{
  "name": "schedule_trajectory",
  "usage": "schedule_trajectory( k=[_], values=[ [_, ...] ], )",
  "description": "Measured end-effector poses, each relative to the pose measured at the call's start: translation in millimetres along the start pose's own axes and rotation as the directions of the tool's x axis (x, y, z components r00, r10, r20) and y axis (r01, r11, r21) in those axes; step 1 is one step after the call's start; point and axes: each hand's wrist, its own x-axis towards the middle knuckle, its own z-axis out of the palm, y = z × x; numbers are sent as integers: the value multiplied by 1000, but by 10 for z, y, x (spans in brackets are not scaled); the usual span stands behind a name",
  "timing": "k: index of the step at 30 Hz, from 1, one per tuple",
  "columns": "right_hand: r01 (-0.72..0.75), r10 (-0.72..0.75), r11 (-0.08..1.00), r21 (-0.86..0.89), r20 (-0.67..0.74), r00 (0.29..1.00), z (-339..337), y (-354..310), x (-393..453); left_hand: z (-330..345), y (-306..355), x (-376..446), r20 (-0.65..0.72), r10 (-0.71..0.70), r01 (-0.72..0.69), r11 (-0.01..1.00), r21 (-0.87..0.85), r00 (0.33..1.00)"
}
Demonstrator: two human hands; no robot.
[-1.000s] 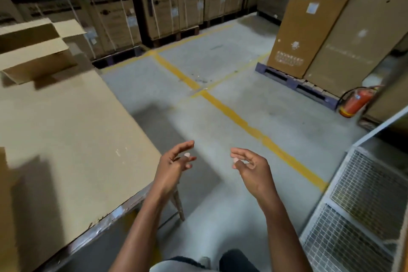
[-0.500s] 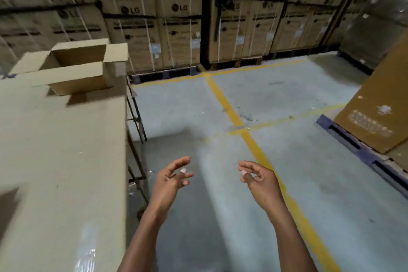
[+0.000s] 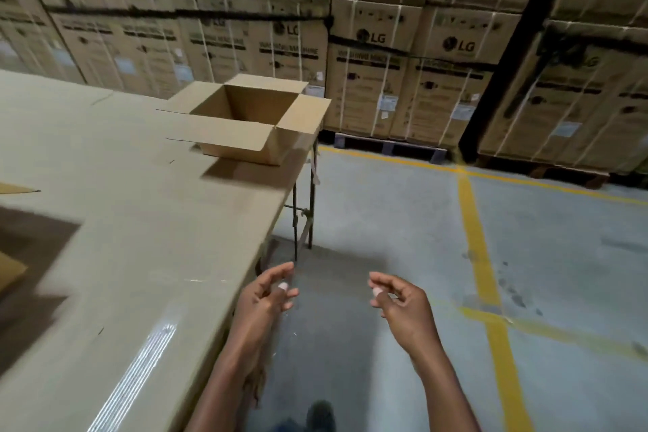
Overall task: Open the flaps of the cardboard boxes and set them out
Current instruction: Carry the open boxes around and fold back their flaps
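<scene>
Head view: 1 cardboard box sits opened on the surface; both hands hang empty, fingers loosely curled.

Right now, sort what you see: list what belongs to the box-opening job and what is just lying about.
Part of the job:
- open cardboard box, flaps spread, at the table's far corner
- table it stands on
- left hand and right hand, both empty, held over the floor

Just lying about:
- strapped LG cartons stacked behind
- pallets beneath them
- yellow floor lines
</scene>
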Motion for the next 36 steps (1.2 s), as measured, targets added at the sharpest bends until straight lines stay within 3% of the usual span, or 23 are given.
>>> schedule_trajectory(
  k=[13,24,29,36],
  values=[
    [142,-143,990,21,233,962,568,-1083,3054,427,1186,2467,-190,140,-144,990,-9,972],
    [191,-225,974,119,537,813,1301,-1464,4935,378,1657,3785,-495,176,-173,984,52,851],
    [206,-256,967,152,540,802,1435,-1502,5264,305,1746,4063,-584,170,-165,984,63,794],
    [221,-285,957,189,455,844,1672,-1593,5512,24,1929,4534,-582,175,-113,983,141,794]
  ],
)
